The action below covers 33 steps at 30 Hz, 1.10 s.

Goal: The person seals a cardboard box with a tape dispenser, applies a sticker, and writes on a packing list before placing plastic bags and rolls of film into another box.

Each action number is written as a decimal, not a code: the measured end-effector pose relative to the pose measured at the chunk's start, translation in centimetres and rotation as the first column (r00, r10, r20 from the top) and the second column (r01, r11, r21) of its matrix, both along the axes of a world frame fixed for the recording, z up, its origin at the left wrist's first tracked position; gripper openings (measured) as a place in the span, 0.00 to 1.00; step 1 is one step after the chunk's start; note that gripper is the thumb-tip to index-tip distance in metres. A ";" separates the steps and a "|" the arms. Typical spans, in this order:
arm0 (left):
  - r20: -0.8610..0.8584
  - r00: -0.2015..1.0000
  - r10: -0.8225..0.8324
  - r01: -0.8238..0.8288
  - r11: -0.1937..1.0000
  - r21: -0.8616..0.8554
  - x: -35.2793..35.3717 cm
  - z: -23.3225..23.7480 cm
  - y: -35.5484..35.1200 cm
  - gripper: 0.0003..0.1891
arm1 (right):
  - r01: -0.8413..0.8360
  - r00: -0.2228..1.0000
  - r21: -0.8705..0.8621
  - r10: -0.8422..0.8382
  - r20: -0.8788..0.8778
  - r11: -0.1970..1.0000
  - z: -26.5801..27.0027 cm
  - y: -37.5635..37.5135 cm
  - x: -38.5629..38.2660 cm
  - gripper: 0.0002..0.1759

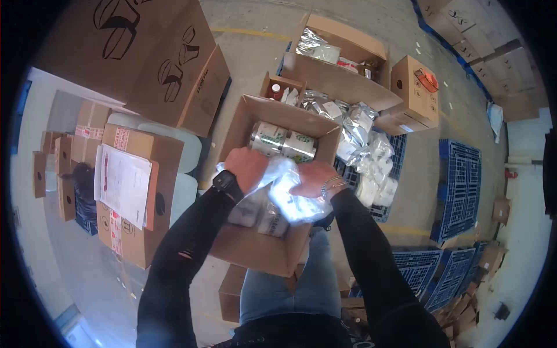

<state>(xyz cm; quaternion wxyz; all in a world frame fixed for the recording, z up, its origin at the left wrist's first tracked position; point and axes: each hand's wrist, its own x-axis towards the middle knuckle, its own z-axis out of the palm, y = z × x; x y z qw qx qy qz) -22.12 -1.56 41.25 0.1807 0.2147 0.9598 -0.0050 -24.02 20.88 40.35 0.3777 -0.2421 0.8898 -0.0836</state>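
L hand (246,168) + R hand (313,177): both fists clenched on clear plastic bag (288,200), knuckles up, hands near each other, bag bunched btwn them. Bag is over middle of open cardboard box (255,255), covering wrapped items inside. Tins (284,142) lie at box's far edge. Silver pouches (360,124) are just past its far-right corner.

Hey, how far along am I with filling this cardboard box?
Partly done: printed cans already lie in the open box. In hand: your left hand and right hand both grip a clear plastic bag over it. Left, probably: the heap of silvery packs beside the box, and the flaps are open.
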 end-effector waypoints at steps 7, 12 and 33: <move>-0.025 0.984 0.176 -0.164 0.952 0.260 1.5 -10.2 -1.0 0.17 | 0.313 0.930 0.103 -0.283 -0.234 0.944 -6.3 -2.2 2.3 0.22; -0.200 0.973 0.116 -0.093 0.988 0.119 8.0 -19.1 -1.8 0.32 | 0.483 0.807 0.119 -0.389 -0.445 0.867 -18.5 -6.4 11.4 0.36; 0.454 0.848 0.274 -0.224 0.961 -0.162 10.5 -28.6 0.5 0.50 | 0.797 0.505 0.365 -0.863 0.037 0.482 -28.1 -12.4 12.5 0.47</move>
